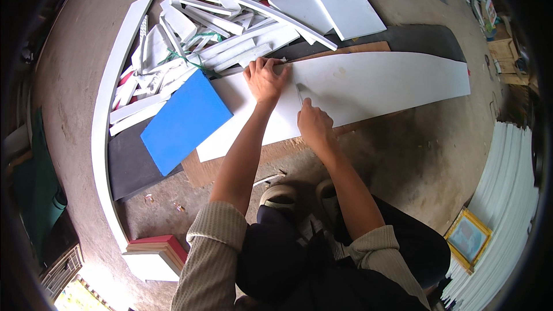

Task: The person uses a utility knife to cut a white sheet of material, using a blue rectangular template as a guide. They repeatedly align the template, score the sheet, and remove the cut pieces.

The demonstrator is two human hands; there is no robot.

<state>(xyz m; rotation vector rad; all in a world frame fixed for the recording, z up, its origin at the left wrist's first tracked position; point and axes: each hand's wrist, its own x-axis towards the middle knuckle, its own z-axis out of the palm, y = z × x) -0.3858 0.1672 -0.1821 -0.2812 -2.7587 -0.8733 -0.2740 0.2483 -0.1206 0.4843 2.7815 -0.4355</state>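
Observation:
A long white board (374, 83) with a curved far edge lies in front of me on a brown sheet (199, 173). My left hand (266, 79) is closed at its far edge, fingers bent and pressed down there; the fingertips are partly hidden. Just right of it, my right hand (315, 122) is wrapped round a slim grey tool (299, 93), whose tip points away from me over the board. Its exact kind is too small to make out. A blue rectangular panel (187, 121) overlaps the board's left end.
A heap of white strips and offcuts (213, 20) fills the far left, with a white panel (351, 14) beside it. One long white strip (103, 121) curves along the left. Stacked white lengths (495, 196) and a yellow-framed piece (468, 240) lie at the right.

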